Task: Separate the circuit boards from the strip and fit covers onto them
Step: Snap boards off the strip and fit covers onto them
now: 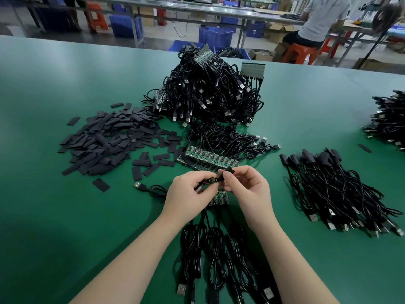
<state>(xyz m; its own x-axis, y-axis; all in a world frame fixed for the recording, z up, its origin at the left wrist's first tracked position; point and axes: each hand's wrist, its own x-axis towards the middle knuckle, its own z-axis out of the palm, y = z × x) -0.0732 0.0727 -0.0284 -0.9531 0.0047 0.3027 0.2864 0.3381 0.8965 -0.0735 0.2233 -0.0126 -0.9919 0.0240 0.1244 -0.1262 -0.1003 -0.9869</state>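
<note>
A factory floor with steel benches, blue crates (215,36) and orange stools (299,52) stretches behind a broad green work table (65,88), where a seated worker (317,20) faces away at the far right. The largest mass on the table is a tangled heap of black USB cables (210,93) with board strips still attached; left of it spreads a loose pile of flat black covers (109,141), and to the right lies a bundle of finished cables (333,189) with covers already fitted. Nearer the person, a green strip of circuit boards (210,155) lies crosswise just beyond the hands.

At centre, the left hand (186,194) pinches a single separated circuit board (211,180), its long axis running left to right and its free end pointing toward the right hand (247,187). That hand's thumb and forefinger pinch a black cover (228,172), held at the board's right end, apparently touching it; whether the board has entered the sleeve is hard to tell. The fit looks to turn on sliding the cover leftward along the board's length.
</note>
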